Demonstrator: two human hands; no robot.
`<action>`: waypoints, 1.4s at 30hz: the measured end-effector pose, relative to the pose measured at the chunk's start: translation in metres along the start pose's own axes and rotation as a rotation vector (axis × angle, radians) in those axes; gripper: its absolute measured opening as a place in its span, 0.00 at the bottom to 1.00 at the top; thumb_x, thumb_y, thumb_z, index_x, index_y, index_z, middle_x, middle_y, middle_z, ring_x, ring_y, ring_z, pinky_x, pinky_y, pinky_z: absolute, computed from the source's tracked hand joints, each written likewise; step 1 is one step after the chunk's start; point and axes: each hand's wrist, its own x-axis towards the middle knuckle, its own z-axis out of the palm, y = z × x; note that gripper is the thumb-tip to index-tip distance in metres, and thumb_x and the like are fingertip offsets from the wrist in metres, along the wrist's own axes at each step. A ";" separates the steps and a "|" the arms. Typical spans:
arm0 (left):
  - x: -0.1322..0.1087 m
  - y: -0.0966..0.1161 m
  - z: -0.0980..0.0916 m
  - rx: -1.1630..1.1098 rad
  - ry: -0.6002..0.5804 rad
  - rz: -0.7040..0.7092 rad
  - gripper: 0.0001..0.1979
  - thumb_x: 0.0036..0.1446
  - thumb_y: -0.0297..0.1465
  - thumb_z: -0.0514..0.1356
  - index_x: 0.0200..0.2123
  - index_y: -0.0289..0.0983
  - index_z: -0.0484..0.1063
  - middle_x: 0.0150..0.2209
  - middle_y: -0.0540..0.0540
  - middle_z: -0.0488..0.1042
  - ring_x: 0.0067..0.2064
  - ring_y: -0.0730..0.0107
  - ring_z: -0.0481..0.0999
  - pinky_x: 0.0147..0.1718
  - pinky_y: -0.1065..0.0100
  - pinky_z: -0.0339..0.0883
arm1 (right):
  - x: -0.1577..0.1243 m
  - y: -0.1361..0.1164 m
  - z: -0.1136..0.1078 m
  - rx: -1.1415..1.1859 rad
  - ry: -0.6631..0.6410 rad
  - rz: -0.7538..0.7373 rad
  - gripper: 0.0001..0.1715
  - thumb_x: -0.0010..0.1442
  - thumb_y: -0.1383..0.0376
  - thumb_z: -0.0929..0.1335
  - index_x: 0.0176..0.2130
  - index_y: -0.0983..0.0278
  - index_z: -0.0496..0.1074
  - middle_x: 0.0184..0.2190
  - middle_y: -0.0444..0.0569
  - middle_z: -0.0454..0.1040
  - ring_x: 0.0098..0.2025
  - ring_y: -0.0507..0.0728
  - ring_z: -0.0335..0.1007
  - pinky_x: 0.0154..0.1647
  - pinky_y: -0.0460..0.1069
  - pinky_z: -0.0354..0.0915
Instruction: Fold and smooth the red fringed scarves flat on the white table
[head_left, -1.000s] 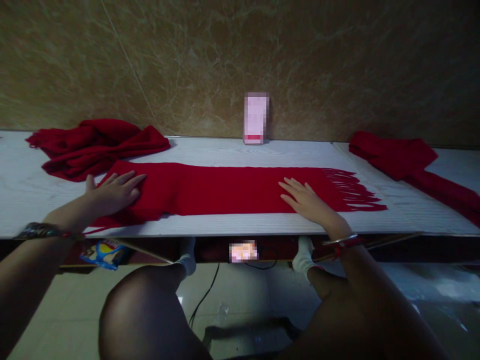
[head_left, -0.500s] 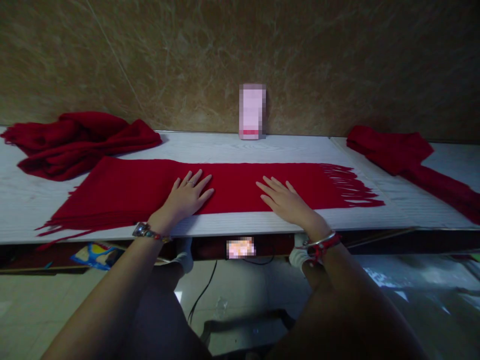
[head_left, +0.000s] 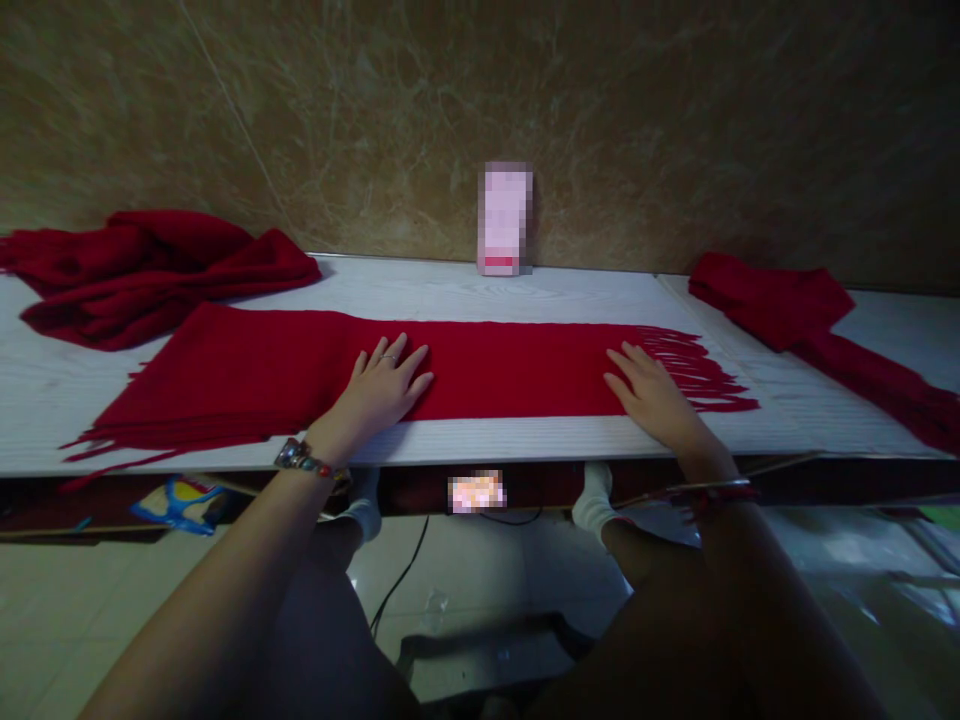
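Note:
A red fringed scarf point(head_left: 517, 370) lies flat and lengthwise along the white wood-grain tabletop point(head_left: 487, 440), with fringe at both its left and right ends. My left hand point(head_left: 386, 388) rests palm down on the scarf left of its middle, fingers spread. Over on the right, my right hand point(head_left: 656, 400) lies flat on the scarf close to the right-hand fringe, its fingers stretched out. Neither hand grips the cloth.
A crumpled red scarf point(head_left: 172, 265) lies at the back left, and another red cloth point(head_left: 780, 300) at the right. A blurred pink object point(head_left: 504, 220) stands against the brown marbled wall point(head_left: 375, 120). Below the table edge is a blue-and-yellow packet point(head_left: 180, 503).
My right hand has slid to the right across the scarf, from near its middle to beside the fringe. My left hand stays in almost the same spot. The view has shifted slightly.

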 end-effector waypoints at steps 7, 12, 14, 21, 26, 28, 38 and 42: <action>0.001 0.032 -0.001 -0.027 0.017 0.119 0.26 0.66 0.42 0.43 0.65 0.42 0.51 0.67 0.40 0.46 0.67 0.48 0.44 0.60 0.45 0.47 | 0.008 -0.104 0.006 0.080 -0.121 -0.315 0.29 0.65 0.58 0.57 0.62 0.63 0.59 0.65 0.53 0.53 0.67 0.59 0.42 0.66 0.61 0.44; 0.003 0.030 -0.003 0.007 -0.060 0.072 0.27 0.66 0.43 0.41 0.65 0.42 0.50 0.68 0.41 0.46 0.67 0.48 0.45 0.59 0.44 0.47 | 0.011 -0.108 0.016 0.031 -0.196 -0.322 0.27 0.66 0.58 0.56 0.62 0.58 0.58 0.65 0.50 0.55 0.66 0.60 0.47 0.64 0.63 0.46; 0.004 0.025 -0.005 0.005 -0.087 0.043 0.27 0.65 0.43 0.40 0.65 0.43 0.49 0.68 0.43 0.45 0.67 0.48 0.44 0.59 0.43 0.46 | 0.011 -0.090 0.015 0.005 -0.185 -0.268 0.27 0.66 0.58 0.55 0.62 0.55 0.58 0.65 0.48 0.55 0.66 0.60 0.48 0.64 0.63 0.48; -0.003 0.003 -0.002 0.018 -0.075 -0.077 0.28 0.65 0.43 0.39 0.66 0.42 0.48 0.68 0.42 0.45 0.67 0.45 0.45 0.58 0.41 0.48 | 0.000 0.010 0.004 -0.031 -0.118 -0.012 0.28 0.64 0.57 0.55 0.61 0.55 0.60 0.63 0.50 0.59 0.65 0.63 0.51 0.61 0.67 0.51; -0.007 0.007 -0.001 -0.002 0.010 -0.094 0.29 0.64 0.45 0.39 0.64 0.40 0.52 0.66 0.36 0.49 0.66 0.41 0.47 0.57 0.38 0.48 | 0.001 0.023 -0.006 -0.021 -0.006 0.070 0.29 0.62 0.59 0.56 0.59 0.64 0.63 0.61 0.56 0.62 0.64 0.64 0.53 0.63 0.64 0.51; -0.005 0.017 -0.002 -0.012 0.052 -0.070 0.28 0.65 0.44 0.39 0.64 0.40 0.53 0.66 0.36 0.49 0.66 0.42 0.46 0.58 0.39 0.46 | 0.005 -0.007 -0.007 -0.007 0.041 0.035 0.30 0.62 0.59 0.56 0.60 0.66 0.62 0.62 0.56 0.60 0.65 0.64 0.50 0.64 0.64 0.49; 0.003 0.037 -0.003 -0.037 -0.043 0.023 0.27 0.66 0.42 0.39 0.65 0.44 0.50 0.67 0.42 0.47 0.67 0.44 0.44 0.58 0.39 0.46 | 0.008 -0.131 0.014 0.013 -0.209 -0.308 0.29 0.65 0.60 0.55 0.63 0.64 0.57 0.66 0.53 0.52 0.67 0.62 0.45 0.64 0.64 0.47; 0.001 0.028 -0.003 -0.024 -0.070 -0.002 0.27 0.65 0.43 0.39 0.65 0.44 0.49 0.68 0.44 0.45 0.67 0.45 0.44 0.58 0.40 0.46 | 0.007 -0.098 0.014 0.002 -0.217 -0.293 0.28 0.65 0.60 0.54 0.63 0.57 0.57 0.65 0.48 0.53 0.66 0.60 0.47 0.64 0.63 0.47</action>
